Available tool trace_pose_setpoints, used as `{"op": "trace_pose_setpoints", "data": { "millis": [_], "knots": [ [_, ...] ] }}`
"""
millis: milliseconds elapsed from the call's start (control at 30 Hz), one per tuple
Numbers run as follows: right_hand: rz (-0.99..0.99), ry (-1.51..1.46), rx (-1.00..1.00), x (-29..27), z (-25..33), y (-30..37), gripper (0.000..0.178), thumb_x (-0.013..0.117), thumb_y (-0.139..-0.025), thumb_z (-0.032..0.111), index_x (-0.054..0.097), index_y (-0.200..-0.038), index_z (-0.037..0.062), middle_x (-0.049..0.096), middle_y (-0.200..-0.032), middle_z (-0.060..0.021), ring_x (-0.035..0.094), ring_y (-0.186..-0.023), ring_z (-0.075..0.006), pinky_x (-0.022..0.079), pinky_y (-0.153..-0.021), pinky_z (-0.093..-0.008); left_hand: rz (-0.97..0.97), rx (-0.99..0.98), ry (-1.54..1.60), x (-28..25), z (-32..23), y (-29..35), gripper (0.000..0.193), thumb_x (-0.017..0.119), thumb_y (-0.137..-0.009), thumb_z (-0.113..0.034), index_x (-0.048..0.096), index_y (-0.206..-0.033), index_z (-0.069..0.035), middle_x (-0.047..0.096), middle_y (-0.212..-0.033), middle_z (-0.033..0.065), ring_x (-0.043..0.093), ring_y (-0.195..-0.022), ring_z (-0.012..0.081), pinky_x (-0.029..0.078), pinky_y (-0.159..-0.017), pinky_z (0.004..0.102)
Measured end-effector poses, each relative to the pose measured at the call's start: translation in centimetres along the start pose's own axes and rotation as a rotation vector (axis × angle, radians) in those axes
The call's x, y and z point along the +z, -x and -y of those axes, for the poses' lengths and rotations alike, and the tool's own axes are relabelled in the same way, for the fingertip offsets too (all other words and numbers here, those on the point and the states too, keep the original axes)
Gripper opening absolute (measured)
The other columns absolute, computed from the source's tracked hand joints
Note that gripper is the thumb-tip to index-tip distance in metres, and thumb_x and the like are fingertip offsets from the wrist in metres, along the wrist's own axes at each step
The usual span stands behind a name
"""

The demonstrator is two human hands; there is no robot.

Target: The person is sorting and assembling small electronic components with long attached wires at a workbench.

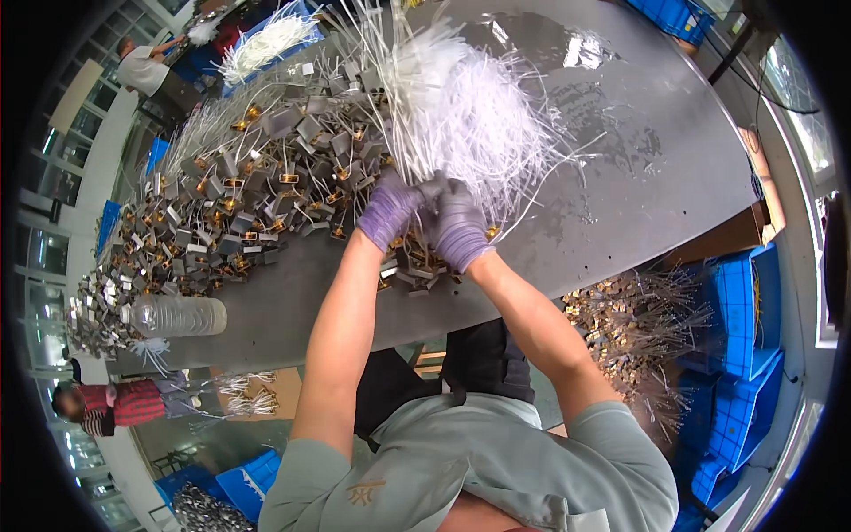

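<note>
My left hand [388, 211] and my right hand [459, 223], both in purple-grey gloves, meet over the near part of the table. Their fingers are closed and press together at the fingertips; what lies between them is too small and covered to make out. Just beyond them spreads a big heap of thin white wires [496, 124]. To the left of my left hand lies a large pile of small grey metal blocks with gold-coloured middles [275, 177], with white leads sticking out. A few more such blocks [417, 266] lie under my wrists.
The dark table [620, 177] has wet-looking patches at right. A clear plastic bottle [177, 316] lies at its left edge. Blue crates [740, 310] stand at right beside a lower heap of wired parts [629, 328]. Two other people [142, 71] are at far left and lower left.
</note>
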State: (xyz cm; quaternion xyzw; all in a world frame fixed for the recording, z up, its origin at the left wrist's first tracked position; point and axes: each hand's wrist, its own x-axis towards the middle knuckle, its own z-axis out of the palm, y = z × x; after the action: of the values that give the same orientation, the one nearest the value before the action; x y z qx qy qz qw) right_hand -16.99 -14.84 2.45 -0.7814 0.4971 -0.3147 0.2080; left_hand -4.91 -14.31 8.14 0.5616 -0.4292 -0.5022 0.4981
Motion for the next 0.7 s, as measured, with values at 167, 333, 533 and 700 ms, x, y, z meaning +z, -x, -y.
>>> {"op": "trace_pose_setpoints", "data": {
  "millis": [167, 333, 533, 700],
  "knots": [
    [0.074, -0.001, -0.042, -2.7, 0.1, 0.9, 0.048, 0.071, -0.076, 0.019, 0.05, -0.118, 0.0059, 0.059, -0.1, -0.02, 0.062, -0.088, -0.0376, 0.051, -0.077, -0.0439, -0.304, -0.001, -0.295, 0.8, 3.6, -3.1, 0.051, 0.076, -0.069, -0.015, 0.053, -0.106, 0.01, 0.065, -0.095, 0.0192, 0.062, -0.082, 0.0258, 0.05, -0.075, 0.0373],
    [-0.312, -0.282, 0.256, -4.6, -10.3, 3.4, 0.045, 0.071, -0.079, 0.029, 0.055, -0.113, 0.0039, 0.063, -0.096, -0.018, 0.064, -0.084, -0.032, 0.052, -0.076, -0.0387, -0.331, -0.073, -0.145, 0.1, 2.4, -2.9, 0.048, 0.074, -0.067, -0.012, 0.055, -0.105, 0.012, 0.065, -0.092, 0.0191, 0.062, -0.073, 0.0251, 0.051, -0.069, 0.0348],
    [-0.116, -0.33, 0.644, -4.0, -13.4, 3.6, 0.056, 0.074, -0.076, 0.026, 0.053, -0.119, -0.0018, 0.065, -0.085, -0.0149, 0.064, -0.075, -0.0243, 0.052, -0.07, -0.0351, -0.283, -0.145, -0.008, -0.9, 3.4, -3.6, 0.054, 0.076, -0.062, -0.013, 0.055, -0.105, 0.013, 0.064, -0.096, 0.0219, 0.062, -0.079, 0.0286, 0.051, -0.073, 0.0386],
    [-0.358, -1.167, 0.576, -3.6, -9.9, 3.2, 0.035, 0.062, -0.088, 0.011, 0.051, -0.118, -0.0026, 0.063, -0.078, -0.0101, 0.059, -0.058, -0.015, 0.047, -0.051, -0.0254, -0.21, -0.253, 0.091, -1.4, 2.7, -3.0, 0.027, 0.071, -0.068, -0.008, 0.068, -0.091, 0.005, 0.068, -0.087, 0.0123, 0.065, -0.077, 0.0227, 0.053, -0.072, 0.0355]
  ]
}}
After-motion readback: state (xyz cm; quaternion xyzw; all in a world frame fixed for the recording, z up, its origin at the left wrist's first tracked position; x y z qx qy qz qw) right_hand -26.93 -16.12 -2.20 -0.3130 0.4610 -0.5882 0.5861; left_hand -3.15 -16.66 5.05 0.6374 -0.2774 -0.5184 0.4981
